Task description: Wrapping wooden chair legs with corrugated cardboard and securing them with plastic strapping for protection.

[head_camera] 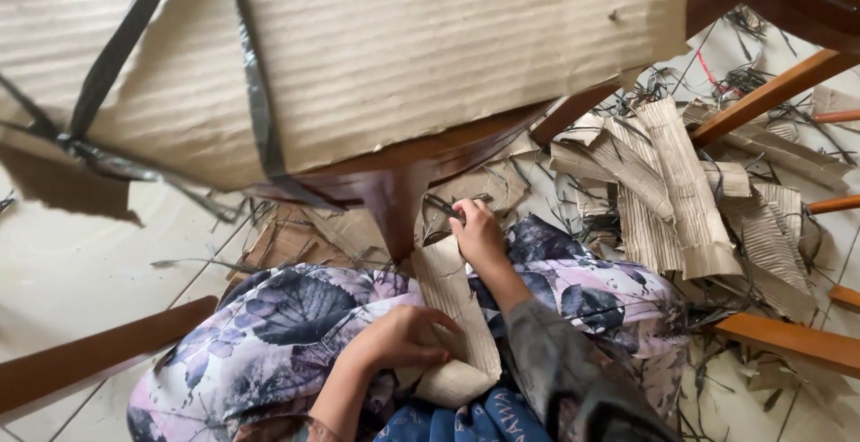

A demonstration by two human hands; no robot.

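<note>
A long strip of brown corrugated cardboard (pixel 452 312) lies over my lap, which is covered in floral cloth (pixel 296 326). My left hand (pixel 403 334) grips the near, curled end of the strip. My right hand (pixel 477 231) is closed on a pair of dark scissors (pixel 443 206) at the strip's far end, beside the dark wooden table leg (pixel 394 209).
A big corrugated cardboard sheet with dark tape (pixel 358 48) lies on the wooden table above me. Several cut cardboard strips (pixel 690 191) and thin dark shavings are piled on the tiled floor at right. Wooden chair legs (pixel 788 339) stand right and lower left.
</note>
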